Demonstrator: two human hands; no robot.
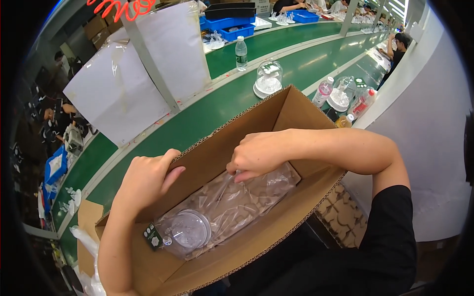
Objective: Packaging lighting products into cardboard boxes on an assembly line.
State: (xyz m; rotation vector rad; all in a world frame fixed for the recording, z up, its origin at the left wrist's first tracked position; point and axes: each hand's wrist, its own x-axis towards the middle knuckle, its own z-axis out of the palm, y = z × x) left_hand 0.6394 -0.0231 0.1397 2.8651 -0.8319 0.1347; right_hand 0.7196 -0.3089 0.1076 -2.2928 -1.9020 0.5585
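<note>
A deep open cardboard box stands tilted across the view in front of me. My left hand is closed over its far left edge, thumb inside and fingers outside. Reaching into the box, my right hand has its fingers pinched on crinkled clear plastic film. That film covers the bottom, where brown cardboard pieces show through. At the box's left end lies a clear round dome with a pale base, apparently under the film. Beside it is a dark green card.
Beyond the box runs a green conveyor with a water bottle and a domed white ornament. More bottles and another dome stand at right. Cardboard dividers lie below the box's right side. A person sits farther off.
</note>
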